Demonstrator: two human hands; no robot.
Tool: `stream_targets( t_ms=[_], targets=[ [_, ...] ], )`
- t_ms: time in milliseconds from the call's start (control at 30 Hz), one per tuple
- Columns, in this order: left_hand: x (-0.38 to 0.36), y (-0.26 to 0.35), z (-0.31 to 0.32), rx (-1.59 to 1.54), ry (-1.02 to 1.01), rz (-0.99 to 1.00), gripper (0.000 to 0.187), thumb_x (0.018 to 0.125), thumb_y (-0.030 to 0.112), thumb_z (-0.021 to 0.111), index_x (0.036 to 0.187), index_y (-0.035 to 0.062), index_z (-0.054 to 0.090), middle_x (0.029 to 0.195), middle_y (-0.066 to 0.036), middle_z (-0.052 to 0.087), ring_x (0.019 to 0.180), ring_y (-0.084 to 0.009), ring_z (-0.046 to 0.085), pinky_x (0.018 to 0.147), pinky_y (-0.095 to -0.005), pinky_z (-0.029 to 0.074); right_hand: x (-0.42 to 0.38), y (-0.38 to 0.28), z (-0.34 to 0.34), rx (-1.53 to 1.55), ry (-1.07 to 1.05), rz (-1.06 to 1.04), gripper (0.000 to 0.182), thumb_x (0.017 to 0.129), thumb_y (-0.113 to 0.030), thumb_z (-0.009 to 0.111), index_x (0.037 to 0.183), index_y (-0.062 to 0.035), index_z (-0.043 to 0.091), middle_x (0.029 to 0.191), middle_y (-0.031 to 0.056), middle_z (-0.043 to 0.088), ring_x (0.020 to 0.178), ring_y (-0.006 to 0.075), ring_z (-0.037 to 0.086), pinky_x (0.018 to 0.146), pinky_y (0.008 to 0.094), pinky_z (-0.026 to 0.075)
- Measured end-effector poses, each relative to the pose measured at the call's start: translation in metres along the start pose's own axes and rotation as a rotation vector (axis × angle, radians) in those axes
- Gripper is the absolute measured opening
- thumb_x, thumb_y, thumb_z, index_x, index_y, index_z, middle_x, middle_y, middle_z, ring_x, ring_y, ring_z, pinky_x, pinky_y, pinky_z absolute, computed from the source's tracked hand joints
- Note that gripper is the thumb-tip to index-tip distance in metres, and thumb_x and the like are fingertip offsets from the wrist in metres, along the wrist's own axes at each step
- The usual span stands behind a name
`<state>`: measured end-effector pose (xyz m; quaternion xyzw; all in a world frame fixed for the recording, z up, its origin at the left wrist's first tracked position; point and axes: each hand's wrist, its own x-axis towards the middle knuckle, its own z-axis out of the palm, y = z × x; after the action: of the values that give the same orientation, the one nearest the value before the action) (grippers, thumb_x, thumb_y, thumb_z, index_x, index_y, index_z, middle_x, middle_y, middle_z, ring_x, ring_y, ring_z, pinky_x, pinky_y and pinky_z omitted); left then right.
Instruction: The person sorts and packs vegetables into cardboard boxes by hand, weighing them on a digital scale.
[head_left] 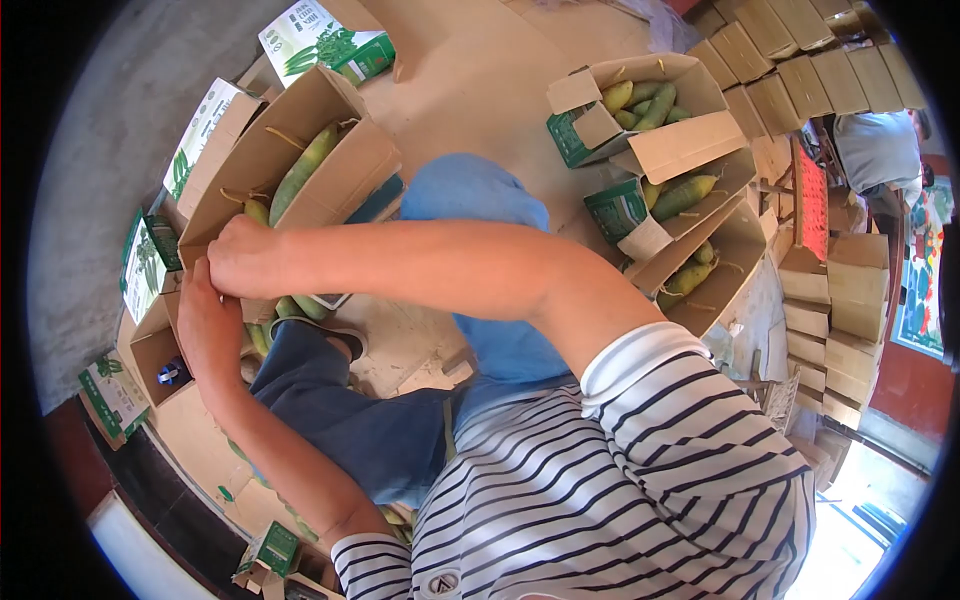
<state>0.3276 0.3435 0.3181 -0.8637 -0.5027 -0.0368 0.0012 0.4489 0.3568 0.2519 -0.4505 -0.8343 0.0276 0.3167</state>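
Note:
My right hand [243,258] is closed, its fingers bent down at the near corner of an open carton [345,175]. Right against it, my left hand [207,312] has its fingers curled together and meets the right fingertips. Whatever is pinched between the two hands is hidden. Inside the carton lies a long green melon [305,172] with a thin dry stem, and a smaller yellowish melon [256,210] sits close to my right hand. Below my wrists, more green melons [310,307] show beside my shoe, partly covered by my right arm.
Open cartons of melons [690,195] stand on the right. Printed cartons [205,135] line the wall on the left. A blue tape roll or dispenser [172,373] rests in a box near my left wrist. Stacked cartons [800,75] and another person [877,150] are at far right.

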Motion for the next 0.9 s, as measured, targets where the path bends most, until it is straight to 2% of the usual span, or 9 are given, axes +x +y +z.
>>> stream_targets(
  t_ms=[200,300,367,400,433,533,667,800,900],
  targets=[
    [0.009,0.01,-0.003,-0.243,0.008,0.069,0.025,0.086,0.013,0.053,0.107,0.0004,0.054,0.1,-0.022,0.058,0.095,-0.0419,0.054,0.078,-0.0468,0.043,-0.002,0.005,-0.048,-0.083,-0.121,0.012,0.01,0.069,-0.014,0.06,0.067,-0.007,0.067,0.074,0.0122,0.068,0.071,0.0267,0.067,0.056,0.0403,0.051],
    [0.007,0.007,0.002,-0.17,-0.059,0.06,0.029,0.087,0.019,0.055,0.109,0.0007,0.055,0.101,-0.022,0.059,0.097,-0.0407,0.055,0.08,-0.0453,0.044,-0.009,0.006,-0.086,-0.106,-0.129,0.077,0.011,0.072,-0.012,0.059,0.068,-0.0065,0.069,0.073,0.0115,0.067,0.073,0.0284,0.066,0.058,0.0408,0.052],
    [0.002,0.011,-0.002,-0.128,-0.11,0.054,0.031,0.088,0.023,0.056,0.11,0.0013,0.055,0.103,-0.021,0.059,0.098,-0.0397,0.055,0.08,-0.0447,0.045,-0.028,0.001,-0.134,-0.155,-0.204,0.195,0.016,0.075,-0.011,0.057,0.084,-0.0076,0.07,0.083,0.0111,0.067,0.082,0.0272,0.065,0.066,0.0396,0.053],
    [0.0,0.012,-0.004,-0.108,-0.133,0.052,0.032,0.089,0.025,0.056,0.111,0.0016,0.055,0.103,-0.021,0.059,0.098,-0.0392,0.055,0.081,-0.0444,0.045,-0.048,0.007,-0.14,-0.12,-0.081,0.203,0.02,0.078,-0.011,0.056,0.094,-0.0088,0.067,0.089,0.0109,0.066,0.087,0.0271,0.064,0.07,0.0394,0.052],
    [-0.002,0.009,0.001,-0.086,-0.026,0.124,0.034,0.088,0.026,0.057,0.11,-0.0003,0.056,0.102,-0.02,0.06,0.082,-0.0344,0.059,0.072,-0.0408,0.046,-0.072,0.017,-0.142,-0.084,0.042,0.209,0.025,0.081,-0.011,0.054,0.104,-0.01,0.065,0.096,0.0107,0.065,0.091,0.0269,0.063,0.075,0.0392,0.051],
    [-0.003,0.01,-0.002,-0.084,-0.01,0.133,0.034,0.089,0.026,0.057,0.11,-0.0004,0.056,0.103,-0.02,0.059,0.086,-0.036,0.059,0.073,-0.0411,0.046,-0.16,0.051,-0.147,-0.013,0.285,0.37,0.024,0.092,-0.017,0.049,0.112,-0.0092,0.058,0.107,0.0105,0.062,0.096,0.0307,0.059,0.083,0.0396,0.048],
    [-0.003,0.018,-0.007,-0.109,-0.107,0.083,0.035,0.089,0.028,0.056,0.113,0.0024,0.053,0.108,-0.02,0.058,0.1,-0.0386,0.055,0.081,-0.045,0.045,-0.309,0.07,-0.133,-0.125,0.047,0.892,0.023,0.087,-0.014,0.053,0.109,-0.0109,0.059,0.098,0.0136,0.063,0.092,0.0325,0.06,0.075,0.0416,0.049],
    [-0.004,0.026,-0.009,-0.11,-0.122,0.096,0.035,0.089,0.028,0.055,0.113,0.0026,0.053,0.107,-0.02,0.058,0.099,-0.0389,0.056,0.081,-0.0455,0.045,-0.42,0.058,-0.104,-0.244,-0.305,1.122,0.024,0.084,-0.012,0.054,0.106,-0.0081,0.059,0.099,0.0156,0.06,0.092,0.0333,0.061,0.076,0.0421,0.05],
    [-0.003,0.031,-0.008,-0.096,-0.13,0.12,0.033,0.089,0.026,0.055,0.113,0.003,0.052,0.106,-0.02,0.058,0.099,-0.0389,0.056,0.08,-0.0457,0.045,-0.466,0.062,-0.087,-0.213,-0.269,1.253,0.023,0.083,-0.01,0.054,0.106,-0.0063,0.057,0.103,0.0161,0.06,0.093,0.0344,0.06,0.078,0.0419,0.05]
  ],
)
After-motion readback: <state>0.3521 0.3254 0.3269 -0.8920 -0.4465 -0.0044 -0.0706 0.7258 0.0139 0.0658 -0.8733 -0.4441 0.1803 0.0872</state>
